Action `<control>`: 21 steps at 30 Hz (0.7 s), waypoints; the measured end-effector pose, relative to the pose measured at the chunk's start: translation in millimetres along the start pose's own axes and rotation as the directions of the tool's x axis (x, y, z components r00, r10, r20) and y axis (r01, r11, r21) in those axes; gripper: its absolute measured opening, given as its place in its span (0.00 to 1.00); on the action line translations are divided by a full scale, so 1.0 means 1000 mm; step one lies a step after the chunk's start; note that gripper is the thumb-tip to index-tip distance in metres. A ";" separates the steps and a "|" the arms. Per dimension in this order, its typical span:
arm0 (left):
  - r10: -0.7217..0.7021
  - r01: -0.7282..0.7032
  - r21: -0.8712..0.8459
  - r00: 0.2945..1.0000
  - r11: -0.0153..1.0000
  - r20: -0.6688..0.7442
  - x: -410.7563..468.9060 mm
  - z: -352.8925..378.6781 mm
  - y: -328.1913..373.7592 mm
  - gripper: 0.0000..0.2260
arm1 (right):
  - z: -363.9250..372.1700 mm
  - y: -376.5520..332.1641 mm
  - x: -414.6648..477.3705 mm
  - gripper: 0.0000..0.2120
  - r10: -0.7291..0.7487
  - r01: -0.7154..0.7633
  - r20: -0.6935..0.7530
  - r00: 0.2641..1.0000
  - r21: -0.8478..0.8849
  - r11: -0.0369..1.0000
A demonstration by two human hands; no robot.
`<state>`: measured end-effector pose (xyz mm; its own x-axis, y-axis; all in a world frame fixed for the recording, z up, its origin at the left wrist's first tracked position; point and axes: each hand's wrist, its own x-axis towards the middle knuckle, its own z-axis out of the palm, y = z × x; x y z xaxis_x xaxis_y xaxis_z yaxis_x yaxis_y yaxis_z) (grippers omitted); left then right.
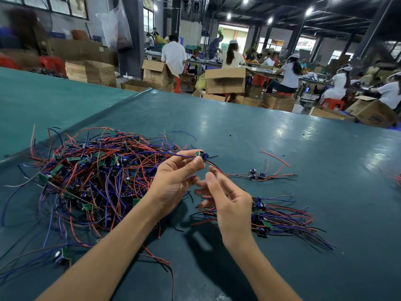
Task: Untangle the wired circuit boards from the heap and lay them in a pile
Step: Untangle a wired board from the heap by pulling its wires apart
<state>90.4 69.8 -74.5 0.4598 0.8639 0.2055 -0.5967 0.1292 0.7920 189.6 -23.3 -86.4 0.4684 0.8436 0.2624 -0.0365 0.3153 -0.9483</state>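
Left hand (173, 177) is gripping one board (200, 155) between thumb and fingertips, raised above the table (282, 144), palm turned toward the camera. The other fingers are curling in below it.

The board is sitting just right of the heap (93, 177) and above the right hand (227, 205). A blue wire (165, 153) is running from the board leftward into the heap. A red wire (217, 169) is trailing from the board down to the right, passing just behind the right index fingertip. Cannot tell whether the two are touching.

Right hand is hovering below and right of the left, palm facing left, fingers loosely curled and spread. It is holding nothing that shows.

Heap: red, blue and black wires tangled with small green boards, lying on the left part of the table and partly hidden behind the left forearm.

Pile (273, 216): boards bunched together just right of the right hand, their wires fanning out to the right, lying flat on the table.

A small cluster (257, 175) of two or three boards is lying apart, beyond the pile. One stray board (65, 254) is lying near the lower left, at the heap's near edge.

Beyond the table, workers (290, 72) are sitting among cardboard boxes (225, 81).
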 end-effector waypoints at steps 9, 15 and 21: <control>-0.062 0.057 0.073 0.996 0.996 0.058 -0.004 0.002 -0.003 0.07 | -0.008 -0.016 0.011 0.10 0.259 -0.217 -0.019 0.966 0.492 0.843; -0.069 0.071 -0.068 0.997 0.995 0.037 -0.003 0.007 -0.006 0.08 | -0.016 -0.018 0.014 0.09 0.265 -0.234 0.019 0.964 0.531 0.814; -0.071 0.066 -0.253 0.997 0.965 -0.009 0.002 0.001 -0.002 0.10 | -0.021 -0.017 0.017 0.12 0.255 -0.227 0.013 0.967 0.506 0.832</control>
<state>93.6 70.3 -75.3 0.4951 0.8569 0.1436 -0.7121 0.3055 0.6322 216.9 -23.5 -69.6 0.4321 0.9017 0.0138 -0.5830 0.2910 -0.7585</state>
